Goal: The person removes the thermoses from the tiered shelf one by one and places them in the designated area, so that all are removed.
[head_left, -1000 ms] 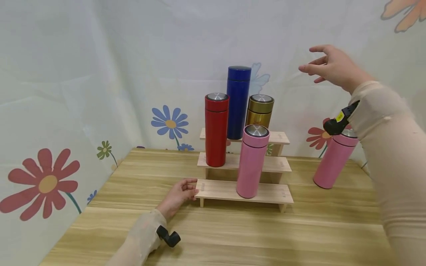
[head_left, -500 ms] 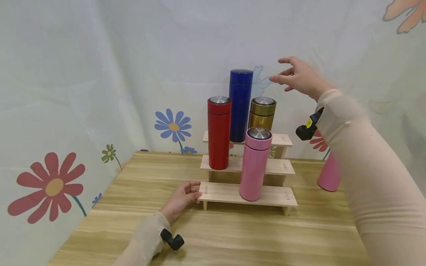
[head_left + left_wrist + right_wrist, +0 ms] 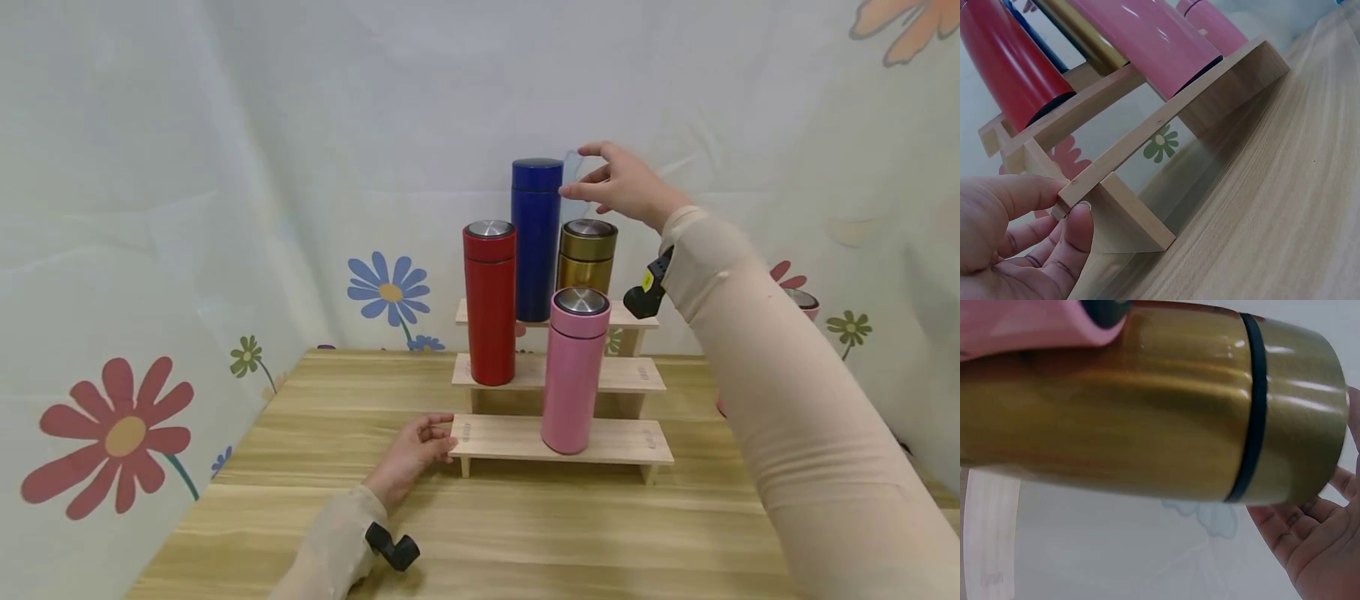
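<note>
My left hand point(image 3: 412, 454) pinches the left end of the lowest step of a three-step wooden stand point(image 3: 495, 437); the left wrist view shows thumb and finger at the board's corner. My right hand point(image 3: 618, 185) is raised beside the top of a tall blue thermos point(image 3: 536, 250), fingers spread and holding nothing. Its thumb tip meets the blue lid's edge in the head view; I cannot tell if they touch. A gold thermos point(image 3: 585, 258) stands below this hand on the top step, partly hidden. The red thermos point(image 3: 491, 308) occupies the middle step, a pink thermos point(image 3: 573, 375) the lowest.
A second pink thermos point(image 3: 804, 302) stands on the table to the right, mostly hidden by my right sleeve point(image 3: 787, 400). The wood-grain table point(image 3: 525, 533) runs back to a flower-printed curtain point(image 3: 300, 167).
My right hand has moved left and slightly down, from above the right-hand pink thermos to beside the blue one. My left hand keeps its place on the stand.
</note>
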Action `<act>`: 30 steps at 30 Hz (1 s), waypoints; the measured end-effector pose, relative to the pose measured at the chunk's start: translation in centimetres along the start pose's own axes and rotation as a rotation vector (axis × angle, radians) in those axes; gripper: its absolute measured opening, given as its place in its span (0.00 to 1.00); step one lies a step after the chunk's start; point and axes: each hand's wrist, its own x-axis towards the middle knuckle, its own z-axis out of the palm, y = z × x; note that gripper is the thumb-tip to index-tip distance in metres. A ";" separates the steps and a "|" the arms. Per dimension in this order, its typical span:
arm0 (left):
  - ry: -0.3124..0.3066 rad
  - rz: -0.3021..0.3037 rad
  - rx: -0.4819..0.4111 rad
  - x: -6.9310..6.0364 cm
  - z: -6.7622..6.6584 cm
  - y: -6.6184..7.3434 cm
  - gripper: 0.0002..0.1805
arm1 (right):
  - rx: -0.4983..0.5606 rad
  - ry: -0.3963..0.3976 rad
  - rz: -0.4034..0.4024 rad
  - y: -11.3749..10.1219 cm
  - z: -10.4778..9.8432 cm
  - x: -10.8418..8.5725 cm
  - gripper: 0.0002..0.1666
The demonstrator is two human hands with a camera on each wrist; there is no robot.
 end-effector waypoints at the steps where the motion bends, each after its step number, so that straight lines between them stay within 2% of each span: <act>1: -0.003 0.002 0.001 0.0 0.0 0.0 0.25 | 0.007 -0.006 0.000 0.0 0.2 0.1 0.49; 10: -0.007 0.008 0.005 -0.1 0.2 0.0 0.26 | 0.015 -0.041 0.000 -0.1 1.1 1.2 0.51; 23: 0.006 0.006 0.002 0.0 0.1 0.2 0.25 | -0.033 -0.081 -0.005 -0.9 0.5 1.1 0.52; 30: -0.008 0.009 -0.002 0.0 0.0 0.1 0.26 | -0.079 -0.098 -0.003 -1.7 0.4 1.6 0.53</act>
